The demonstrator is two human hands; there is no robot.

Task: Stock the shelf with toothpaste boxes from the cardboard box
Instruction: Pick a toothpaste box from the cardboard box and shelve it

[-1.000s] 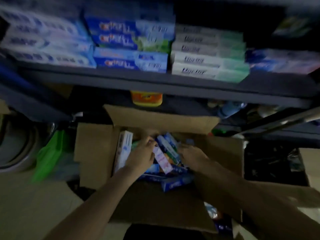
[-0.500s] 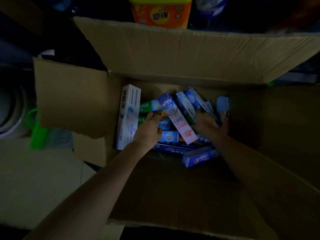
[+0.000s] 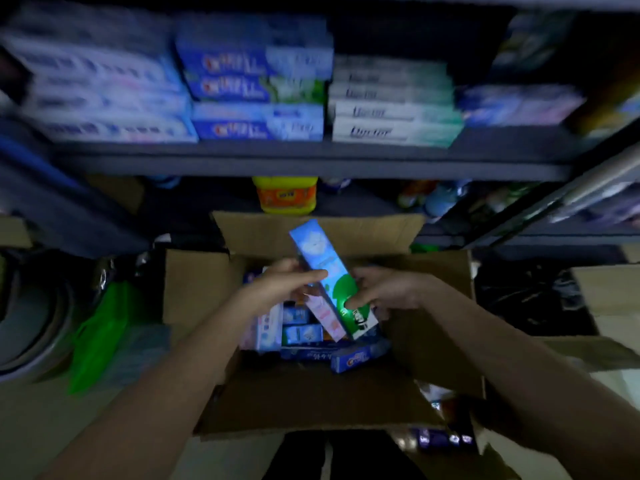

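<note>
Toothpaste boxes (image 3: 298, 336) lie jumbled in the far half of the open cardboard box (image 3: 311, 393) on the floor, directly under the shelf (image 3: 311, 161). Left to right: green bag (image 3: 100, 327) on the floor left of the cardboard box, beside a round grey basin (image 3: 24, 323). Left hand (image 3: 277, 289) over the box's far-left part, fingers curled onto the left edge of a blue-and-green toothpaste carton (image 3: 327, 278). That carton is lifted clear of the pile, tilted, top end leaning away toward the far flap, bottom end green. A pink-and-white carton (image 3: 325, 317) sits right behind it, touching; cannot tell whether either hand holds that one too. Right hand (image 3: 384, 289) on the carton's right side, thumb pressed on the green lower face, fingers wrapped behind. Both hands clamped on the same carton. Shelf above is already loaded: white-blue stack (image 3: 100, 95) far left, blue stack (image 3: 256, 81) next, white-green stack (image 3: 391, 105) centre-right, lower pale stack (image 3: 519, 103) right. All blurred, labels unreadable. Yellow-and-orange container (image 3: 285, 195) stands on the level below the shelf, just behind the cardboard box's far flap. Black bag (image 3: 530, 296) on the floor to the right.
</note>
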